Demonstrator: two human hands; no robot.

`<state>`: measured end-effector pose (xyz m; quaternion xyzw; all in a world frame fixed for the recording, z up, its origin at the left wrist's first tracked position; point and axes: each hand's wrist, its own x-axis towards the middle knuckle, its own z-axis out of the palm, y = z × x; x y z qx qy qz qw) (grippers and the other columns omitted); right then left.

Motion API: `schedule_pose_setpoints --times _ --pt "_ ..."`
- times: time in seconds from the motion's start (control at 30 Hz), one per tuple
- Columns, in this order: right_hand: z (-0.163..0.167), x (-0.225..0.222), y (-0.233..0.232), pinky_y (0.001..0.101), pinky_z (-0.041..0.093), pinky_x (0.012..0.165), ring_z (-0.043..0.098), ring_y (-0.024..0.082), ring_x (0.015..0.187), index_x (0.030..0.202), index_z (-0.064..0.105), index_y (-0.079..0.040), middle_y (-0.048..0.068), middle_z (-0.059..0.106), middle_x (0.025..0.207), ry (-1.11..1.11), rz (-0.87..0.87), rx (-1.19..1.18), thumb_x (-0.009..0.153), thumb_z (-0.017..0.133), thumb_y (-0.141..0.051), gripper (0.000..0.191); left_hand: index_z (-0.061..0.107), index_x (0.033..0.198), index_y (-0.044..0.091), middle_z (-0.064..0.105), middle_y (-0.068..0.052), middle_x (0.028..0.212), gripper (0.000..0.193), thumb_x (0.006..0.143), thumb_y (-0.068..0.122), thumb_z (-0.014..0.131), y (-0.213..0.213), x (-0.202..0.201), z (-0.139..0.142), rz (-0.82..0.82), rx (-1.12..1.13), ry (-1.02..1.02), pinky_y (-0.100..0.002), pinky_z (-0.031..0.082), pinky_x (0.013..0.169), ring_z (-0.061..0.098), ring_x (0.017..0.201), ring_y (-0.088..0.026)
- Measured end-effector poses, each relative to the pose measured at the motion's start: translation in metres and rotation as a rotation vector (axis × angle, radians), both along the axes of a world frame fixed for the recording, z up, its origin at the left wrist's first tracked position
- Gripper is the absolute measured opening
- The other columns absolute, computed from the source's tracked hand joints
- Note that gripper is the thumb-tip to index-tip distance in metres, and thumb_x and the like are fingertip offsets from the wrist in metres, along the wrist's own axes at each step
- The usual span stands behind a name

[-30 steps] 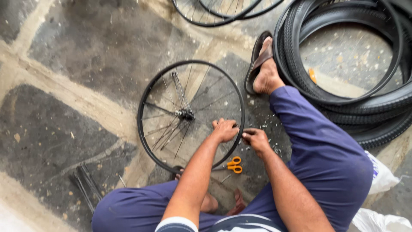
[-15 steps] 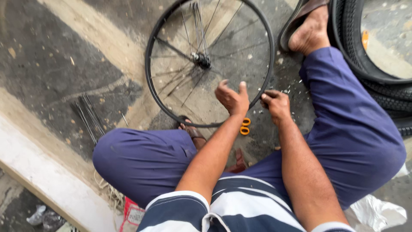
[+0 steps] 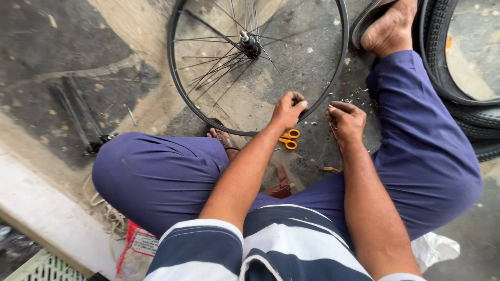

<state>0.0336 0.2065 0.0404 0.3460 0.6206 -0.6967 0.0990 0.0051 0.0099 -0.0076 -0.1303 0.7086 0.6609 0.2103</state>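
A black bicycle wheel rim [image 3: 179, 99] with thin spokes and a hub [image 3: 250, 46] lies flat on the stone floor in front of me. My left hand [image 3: 287, 111] grips the near edge of the rim, fingers curled over it. My right hand [image 3: 346, 118] hovers just right of the rim, fingers pinched on something small and thin that I cannot make out. Small metal bits [image 3: 354, 96] are scattered on the floor by that hand. Orange-handled scissors [image 3: 289, 139] lie under my left wrist.
I sit on the floor with blue-trousered legs spread and a sandalled foot [image 3: 388, 23] at top right. Black tyres [image 3: 469, 112] are stacked at right. A bundle of loose spokes [image 3: 78, 117] lies at left, with a red wrapper [image 3: 136, 244] and a white bag [image 3: 435, 250] nearby.
The view has tipped down and closer. My left hand has gone from open fingers above the rim to gripping its edge; my right hand has stayed beside it.
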Motion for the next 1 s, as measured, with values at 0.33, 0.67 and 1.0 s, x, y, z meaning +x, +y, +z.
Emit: schedule_pose_setpoints --times 0.33,0.67,1.0 --pt "-0.012 -0.002 -0.026 0.0234 0.049 0.065 0.061 0.01 0.073 0.112 0.07 0.002 0.004 0.07 0.091 0.058 0.103 -0.001 0.093 0.077 0.0 0.021 0.057 0.108 0.007 0.073 -0.012 0.094 0.024 0.094 0.023 0.069 0.031 -0.007 0.004 0.14 -0.087 0.107 -0.043 0.057 0.078 0.073 0.087 -0.029" --pt "-0.004 -0.001 -0.035 0.0234 0.054 0.07 0.064 0.01 0.078 0.111 0.07 0.002 0.003 0.072 0.093 0.058 0.127 0.034 0.092 0.077 -0.001 0.02 0.053 0.111 0.011 0.072 -0.01 0.096 0.025 0.096 0.027 0.065 0.03 -0.008 0.007 0.096 -0.117 0.039 -0.045 0.056 0.076 0.072 0.089 -0.03" --pt "-0.007 -0.003 -0.029 0.0232 0.056 0.073 0.066 0.01 0.079 0.11 0.07 0.001 0.004 0.072 0.096 0.077 0.088 -0.026 0.092 0.076 0.0 0.02 0.053 0.112 0.011 0.071 -0.01 0.098 0.024 0.097 0.027 0.064 0.032 -0.008 0.004 0.095 -0.094 0.028 -0.044 0.055 0.077 0.072 0.091 -0.03"
